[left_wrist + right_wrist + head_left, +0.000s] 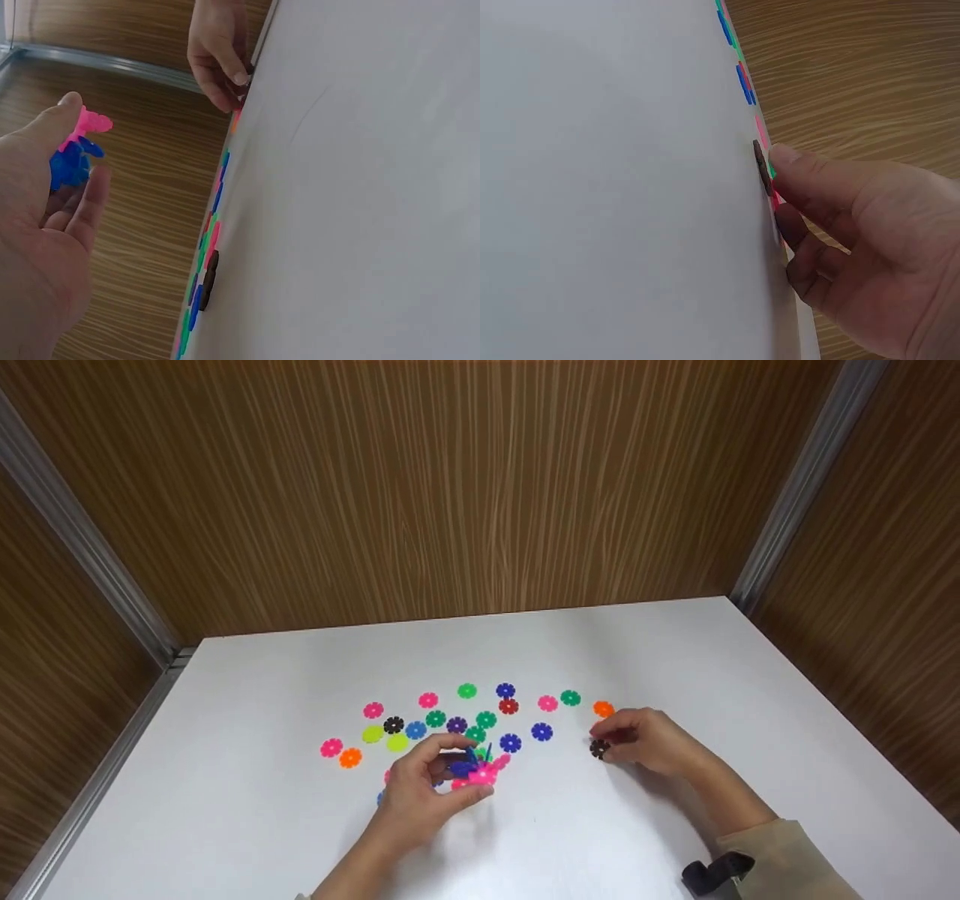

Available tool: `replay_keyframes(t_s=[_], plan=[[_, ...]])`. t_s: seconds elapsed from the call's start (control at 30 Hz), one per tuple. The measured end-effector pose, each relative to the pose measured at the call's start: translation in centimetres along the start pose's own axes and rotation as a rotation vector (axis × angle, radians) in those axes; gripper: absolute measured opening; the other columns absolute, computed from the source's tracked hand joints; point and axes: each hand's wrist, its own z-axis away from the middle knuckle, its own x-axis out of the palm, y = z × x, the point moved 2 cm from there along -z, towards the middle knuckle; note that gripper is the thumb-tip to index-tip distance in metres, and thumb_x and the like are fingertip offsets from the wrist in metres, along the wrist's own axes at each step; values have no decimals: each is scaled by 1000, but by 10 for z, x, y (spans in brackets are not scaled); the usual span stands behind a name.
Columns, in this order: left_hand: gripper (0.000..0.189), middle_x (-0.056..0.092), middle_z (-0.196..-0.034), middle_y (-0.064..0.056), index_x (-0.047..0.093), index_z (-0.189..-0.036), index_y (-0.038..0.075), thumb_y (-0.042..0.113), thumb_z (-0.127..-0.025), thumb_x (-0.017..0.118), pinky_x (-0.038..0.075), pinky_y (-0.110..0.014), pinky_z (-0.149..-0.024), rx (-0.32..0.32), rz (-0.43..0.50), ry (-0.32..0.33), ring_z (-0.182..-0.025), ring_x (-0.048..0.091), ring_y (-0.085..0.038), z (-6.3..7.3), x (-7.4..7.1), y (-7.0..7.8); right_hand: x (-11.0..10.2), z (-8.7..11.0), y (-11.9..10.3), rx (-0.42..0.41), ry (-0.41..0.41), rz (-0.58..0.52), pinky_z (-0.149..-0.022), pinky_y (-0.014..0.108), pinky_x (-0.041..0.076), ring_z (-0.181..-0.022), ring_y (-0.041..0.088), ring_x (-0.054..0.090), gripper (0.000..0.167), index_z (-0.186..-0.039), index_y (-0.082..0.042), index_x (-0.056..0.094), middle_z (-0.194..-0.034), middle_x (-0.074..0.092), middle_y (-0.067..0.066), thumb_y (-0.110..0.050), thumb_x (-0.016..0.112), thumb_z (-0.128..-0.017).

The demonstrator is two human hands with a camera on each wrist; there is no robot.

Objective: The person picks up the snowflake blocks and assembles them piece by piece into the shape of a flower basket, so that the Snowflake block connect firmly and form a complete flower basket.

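Closest to the left wrist camera, the left hand [52, 225] pinches a cluster of joined pink and blue discs [70, 163] between thumb and fingers, held up off the table. The right hand [656, 744] is well apart from it, thumb and forefinger at a dark notched disc [598, 748]; whether they pinch it or merely touch it, I cannot tell. An orange disc [603, 709] lies just beyond its fingertips.

Two dark blue discs [541, 731] lie between the hands. Farther left, a red disc [508, 706], two yellow discs [373, 733], a black disc [394, 725] and others in pink, green and blue are scattered over the white table [570, 840]. Wood-grain panels [450, 510] with metal posts at the corners stand around it. A beige sleeve [787, 859] covers the right forearm.
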Motion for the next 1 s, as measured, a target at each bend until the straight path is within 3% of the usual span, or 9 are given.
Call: replay_keyframes(t_s=[0.17,0.3,0.47,0.6,0.7,0.87,1.0], plan=[[55,67,-131,-1,67,-131,20,23,-83,94,56,-36,-101,17,18,1,-120,70,-23,0,0,1,4,0,-3,-8,-44,84,-88,32,58,-100,25,64,29,-118,-8,79,-111,73,5,-3,83,-89],[56,66,-131,-1,66,-132,21,21,-83,94,56,-36,-101,8,25,3,-123,69,-25,-1,0,1,8,0,-7,-3,-42,83,-80,28,55,-94,23,60,19,-105,-13,79,-100,70,1,-4,84,-89],[56,66,-131,0,67,-132,22,23,-83,94,56,-34,-101,9,-8,15,-124,67,-25,0,0,1,27,1,-39,-143,-25,-66,-79,25,59,-90,23,68,12,-97,-11,78,-97,75,5,0,80,-92],[54,66,-127,2,66,-128,23,23,-82,95,56,-30,-101,9,-32,30,-121,67,-24,1,0,2,53,7,-85,-292,-94,-269,-84,34,63,-94,26,77,13,-108,-6,80,-104,79,10,-3,77,-96],[52,65,-123,0,64,-126,21,20,-83,94,55,-29,-101,13,-30,36,-118,68,-23,2,0,1,72,9,-109,-363,-129,-330,-85,36,63,-97,26,78,18,-115,-6,81,-108,79,9,-6,76,-98],[47,63,-123,-10,62,-121,11,17,-85,92,56,-30,-101,36,-18,25,-118,69,-21,3,2,2,88,9,-120,-381,-54,-364,-84,34,63,-93,25,78,19,-115,-5,80,-105,80,8,-2,76,-97],[44,65,-124,-11,64,-121,10,19,-87,90,56,-30,-100,44,-28,3,-118,70,-19,3,2,4,89,9,-119,-398,-3,-390,-82,36,64,-91,27,79,15,-110,-3,79,-103,79,9,-1,76,-96]])
